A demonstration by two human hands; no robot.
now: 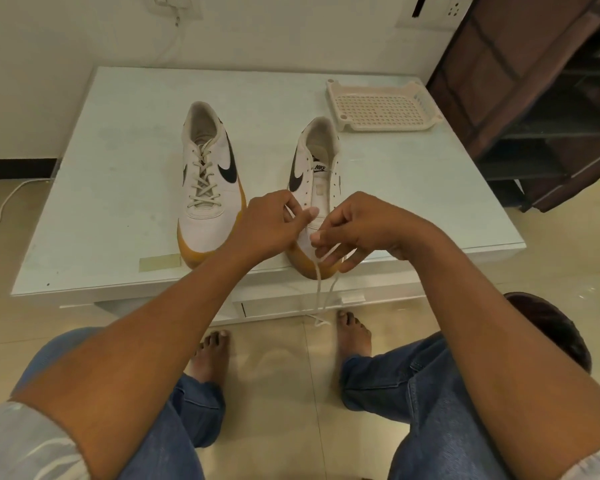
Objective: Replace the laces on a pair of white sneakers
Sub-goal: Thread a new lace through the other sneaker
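Two white sneakers with black swooshes and tan soles stand on the white table point(111, 209), toes toward me. The left sneaker point(207, 174) is fully laced. The right sneaker point(317, 171) has bare eyelets along its upper part; its toe is hidden behind my hands. My left hand point(269, 225) pinches a white lace point(321, 292) near the lowest eyelets. My right hand point(357, 228) grips the same lace, whose two ends hang down past the table's front edge toward the floor.
A cream perforated plastic tray point(381, 107) sits at the table's back right. A dark shelf unit point(541, 98) stands to the right. A strip of tape point(160, 263) lies near the front edge. My bare feet point(352, 332) rest on the tiled floor below.
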